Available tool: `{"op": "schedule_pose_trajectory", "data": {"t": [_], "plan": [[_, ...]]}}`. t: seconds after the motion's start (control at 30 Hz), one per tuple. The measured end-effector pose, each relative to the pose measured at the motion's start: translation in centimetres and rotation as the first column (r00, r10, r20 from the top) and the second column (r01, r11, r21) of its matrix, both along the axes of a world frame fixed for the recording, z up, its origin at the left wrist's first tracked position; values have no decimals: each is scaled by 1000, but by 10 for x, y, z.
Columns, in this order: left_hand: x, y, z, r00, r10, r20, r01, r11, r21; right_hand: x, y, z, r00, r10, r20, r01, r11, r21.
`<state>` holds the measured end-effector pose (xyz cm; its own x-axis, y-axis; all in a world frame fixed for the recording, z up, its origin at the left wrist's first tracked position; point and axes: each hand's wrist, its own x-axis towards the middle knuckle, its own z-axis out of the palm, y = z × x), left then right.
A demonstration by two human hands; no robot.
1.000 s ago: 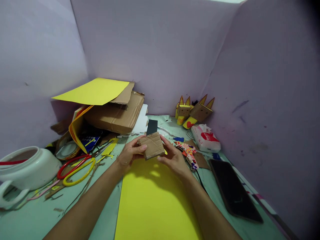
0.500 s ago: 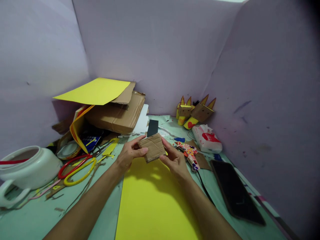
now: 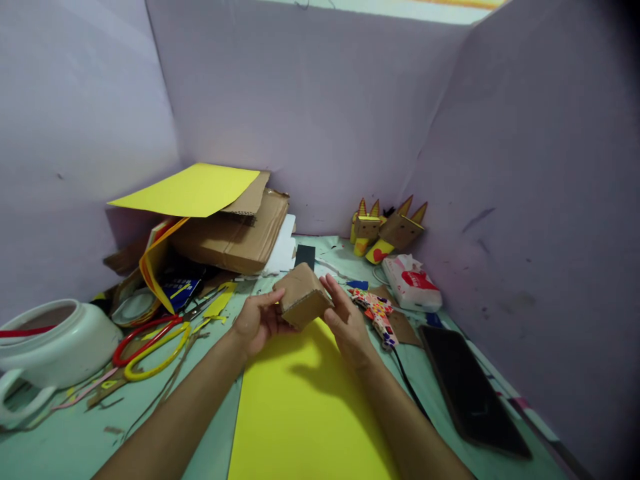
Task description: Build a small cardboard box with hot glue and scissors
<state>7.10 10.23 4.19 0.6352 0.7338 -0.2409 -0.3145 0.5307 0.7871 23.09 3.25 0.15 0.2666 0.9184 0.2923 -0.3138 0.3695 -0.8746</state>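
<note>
Small brown cardboard box (image 3: 302, 303) | plain corrugated, creased, folded into a boxy shape | tilted, one corner pointing up toward 12 o'clock | held off the table between both hands, gripped at 9 and 3 o'clock | above the far end of a yellow paper sheet (image 3: 305, 413)

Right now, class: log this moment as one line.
left hand: holds box | right hand: holds box | below: yellow sheet | scissors left

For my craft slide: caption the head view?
Both hands, left hand and right hand, hold a cardboard piece above yellow paper.
</note>
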Motion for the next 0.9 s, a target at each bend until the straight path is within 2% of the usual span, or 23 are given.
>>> {"op": "schedule_pose_trajectory", "data": {"t": [0.13, 0.23, 0.3, 0.33, 0.4, 0.43, 0.5, 0.53, 0.57, 0.6, 0.63, 0.67, 0.73, 0.83, 0.9], "plan": [[5, -7, -1, 995, -75, 59, 81, 991, -105, -4, -1, -1, 997, 18, -79, -24, 997, -75], [12, -13, -4, 989, -143, 36, 146, 987, -66, -7, -2, 1, 994, 30, -106, -37, 997, -71], [10, -16, -1, 981, -156, -115, 165, 984, 72, -9, -4, 5, 992, 31, -126, -36, 999, -34], [6, -17, 2, 965, -115, -237, 161, 969, 186, -9, -5, 7, 989, 28, -146, -31, 999, -21], [-15, -18, 14, 896, 63, -439, 138, 901, 411, -8, -5, 12, 980, -2, -200, -3, 1000, -21], [-31, -17, 20, 841, 175, -513, 137, 846, 514, -7, -5, 15, 970, -40, -238, 32, 999, -38], [-70, -16, 33, 702, 346, -622, 174, 764, 622, -5, -5, 19, 949, -102, -297, 84, 994, -74], [-91, -16, 37, 462, 510, -726, 349, 648, 677, -4, -4, 21, 939, -125, -320, 102, 991, -88], [-111, -15, 38, 139, 643, -753, 530, 594, 605, -4, -4, 23, 932, -135, -335, 108, 989, -97], [-128, -13, 37, 2, 666, -746, 573, 611, 547, -5, -4, 24, 928, -138, -345, 108, 989, -105], [-143, -11, 34, -79, 666, -742, 589, 632, 504, -5, -4, 25, 927, -138, -348, 105, 988, -112], [-153, -8, 29, -137, 662, -737, 611, 642, 463, -7, -4, 25, 929, -132, -345, 97, 988, -118], [-163, -3, 17, -181, 651, -737, 648, 643, 409, -9, -5, 24, 936, -121, -330, 85, 989, -121], [-160, 3, 7, -179, 659, -730, 689, 614, 386, -9, -4, 20, 944, -122, -308, 87, 988, -125], [-156, 3, 11, -161, 685, -711, 701, 586, 406, -7, -4, 17, 941, -130, -313, 96, 988, -121]]}}
